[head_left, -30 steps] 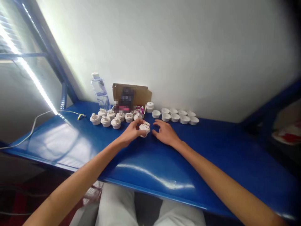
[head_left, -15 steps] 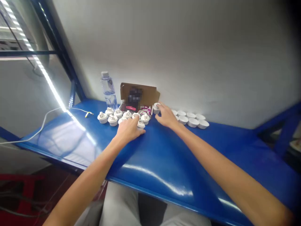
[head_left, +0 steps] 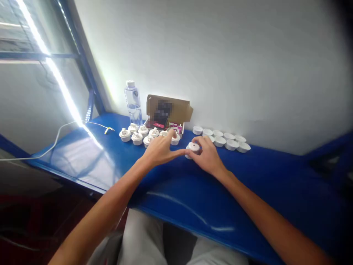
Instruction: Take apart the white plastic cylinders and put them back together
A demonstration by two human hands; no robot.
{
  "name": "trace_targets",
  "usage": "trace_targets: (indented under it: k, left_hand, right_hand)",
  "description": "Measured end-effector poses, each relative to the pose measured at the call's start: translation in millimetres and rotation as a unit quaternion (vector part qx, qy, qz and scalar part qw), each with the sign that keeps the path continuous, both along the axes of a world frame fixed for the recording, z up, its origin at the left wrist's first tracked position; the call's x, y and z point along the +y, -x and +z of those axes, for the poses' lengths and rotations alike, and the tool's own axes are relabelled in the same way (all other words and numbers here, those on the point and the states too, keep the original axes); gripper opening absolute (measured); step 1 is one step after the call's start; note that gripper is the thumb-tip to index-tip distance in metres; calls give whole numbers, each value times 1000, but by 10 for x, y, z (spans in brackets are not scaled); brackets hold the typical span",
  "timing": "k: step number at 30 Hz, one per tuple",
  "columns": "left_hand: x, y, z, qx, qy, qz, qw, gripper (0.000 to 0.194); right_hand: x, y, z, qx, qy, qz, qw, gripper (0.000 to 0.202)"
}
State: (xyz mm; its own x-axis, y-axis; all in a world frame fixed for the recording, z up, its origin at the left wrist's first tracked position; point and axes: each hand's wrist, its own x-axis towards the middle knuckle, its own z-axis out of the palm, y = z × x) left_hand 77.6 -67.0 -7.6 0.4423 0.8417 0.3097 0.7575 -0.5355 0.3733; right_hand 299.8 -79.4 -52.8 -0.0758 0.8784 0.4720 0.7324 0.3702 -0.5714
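- Right hand grasps a capped white cup at that hand's nine o'clock, over the blue bench.
- Left hand is spread and seems empty, thumb toward three o'clock beside the cup; contact unclear.
- Probably best: keep the cup level, clear of the knobbed cups at ten o'clock.
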Motion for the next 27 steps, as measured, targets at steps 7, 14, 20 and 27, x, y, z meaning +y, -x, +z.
trace_targets:
  k: [7, 14, 20, 27]
  left_hand:
    - [-109, -224, -251, -59, 52, -234, 969, 48]
    - [-179, -293, -295, -73, 20, -239, 968, 43]
    - [-206, -354, -265, -106, 19, -168, 980, 34]
    - [-24, -299, -252, -315, 112, 21, 942, 45]
  right_hand:
    - [-426, 28, -54, 362, 187, 58, 911, 43]
    - [-405, -79, 34, 302, 304, 48, 902, 64]
    - [-462, 7, 112, 372, 339, 85, 860, 57]
    - [-483, -37, 86, 23, -47, 87, 995, 38]
